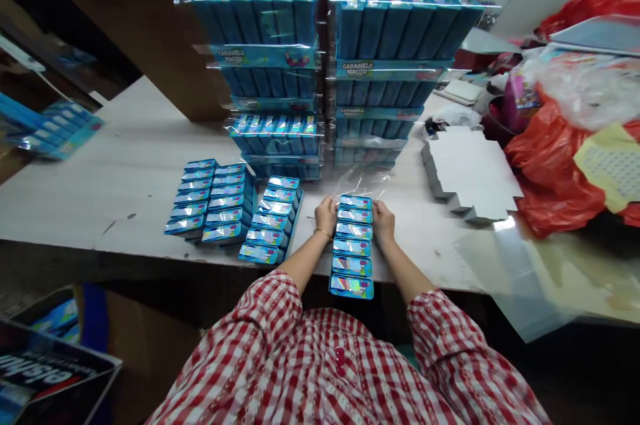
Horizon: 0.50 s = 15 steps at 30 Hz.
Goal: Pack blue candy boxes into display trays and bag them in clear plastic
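A row of several blue tins [352, 248] lies in front of my body, reaching over the table's front edge. My left hand [326, 215] is closed at the far left side of this row, with a thin bracelet on the wrist. On the opposite side, my right hand [383, 219] is closed at the row's far right corner. Clear plastic film [363, 179] shows just beyond the far end of the row, between and past both hands. To the left stands another row of blue tins [270, 221] in a blue tray.
Two more tin rows [203, 201] stand farther left. Tall stacks of wrapped packs [383, 69] rise at the back. A white stepped block [473, 171], red plastic bags [560, 165] and clear sheets [520, 278] are at the right. An open carton [145, 338] stands below left.
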Each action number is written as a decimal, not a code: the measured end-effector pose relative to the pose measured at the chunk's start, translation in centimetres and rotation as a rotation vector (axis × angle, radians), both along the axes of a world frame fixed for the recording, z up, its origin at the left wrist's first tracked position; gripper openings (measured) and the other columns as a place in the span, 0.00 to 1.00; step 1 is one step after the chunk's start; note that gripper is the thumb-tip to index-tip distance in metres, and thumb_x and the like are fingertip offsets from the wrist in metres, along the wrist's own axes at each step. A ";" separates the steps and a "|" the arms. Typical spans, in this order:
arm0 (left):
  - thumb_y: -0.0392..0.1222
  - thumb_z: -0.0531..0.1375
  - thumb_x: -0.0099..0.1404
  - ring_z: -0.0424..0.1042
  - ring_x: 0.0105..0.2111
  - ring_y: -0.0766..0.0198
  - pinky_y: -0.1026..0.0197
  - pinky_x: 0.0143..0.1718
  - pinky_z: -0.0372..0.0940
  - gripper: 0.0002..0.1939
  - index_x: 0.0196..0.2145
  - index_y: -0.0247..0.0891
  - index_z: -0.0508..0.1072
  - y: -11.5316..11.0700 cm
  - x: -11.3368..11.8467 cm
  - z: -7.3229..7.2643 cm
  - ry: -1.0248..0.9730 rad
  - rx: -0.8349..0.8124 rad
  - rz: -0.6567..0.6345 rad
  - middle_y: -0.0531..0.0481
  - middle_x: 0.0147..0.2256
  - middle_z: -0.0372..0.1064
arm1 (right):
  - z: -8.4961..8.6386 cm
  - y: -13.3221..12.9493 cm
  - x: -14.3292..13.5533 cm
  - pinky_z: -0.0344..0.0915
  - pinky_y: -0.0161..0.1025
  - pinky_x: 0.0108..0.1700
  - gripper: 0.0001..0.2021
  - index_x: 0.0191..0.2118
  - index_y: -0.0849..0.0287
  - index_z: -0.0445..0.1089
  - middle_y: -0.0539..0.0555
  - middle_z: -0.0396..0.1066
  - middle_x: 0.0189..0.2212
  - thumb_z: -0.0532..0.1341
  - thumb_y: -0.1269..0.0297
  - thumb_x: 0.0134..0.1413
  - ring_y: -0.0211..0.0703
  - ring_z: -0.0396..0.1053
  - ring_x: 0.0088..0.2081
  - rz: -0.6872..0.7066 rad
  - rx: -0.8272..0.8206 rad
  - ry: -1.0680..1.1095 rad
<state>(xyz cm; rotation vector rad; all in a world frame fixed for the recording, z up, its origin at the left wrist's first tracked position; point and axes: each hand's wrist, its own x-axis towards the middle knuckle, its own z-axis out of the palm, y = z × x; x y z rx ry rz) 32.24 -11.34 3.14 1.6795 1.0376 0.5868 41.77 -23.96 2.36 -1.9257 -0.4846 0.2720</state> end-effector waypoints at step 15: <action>0.32 0.57 0.55 0.72 0.30 0.65 0.65 0.35 0.65 0.08 0.34 0.31 0.71 -2.4 -2.6 1.3 0.023 -0.198 0.081 0.49 0.26 0.72 | 0.2 -2.1 -5.8 0.62 0.35 0.32 0.17 0.33 0.62 0.68 0.57 0.73 0.31 0.51 0.53 0.48 0.43 0.68 0.31 -0.237 -0.014 0.295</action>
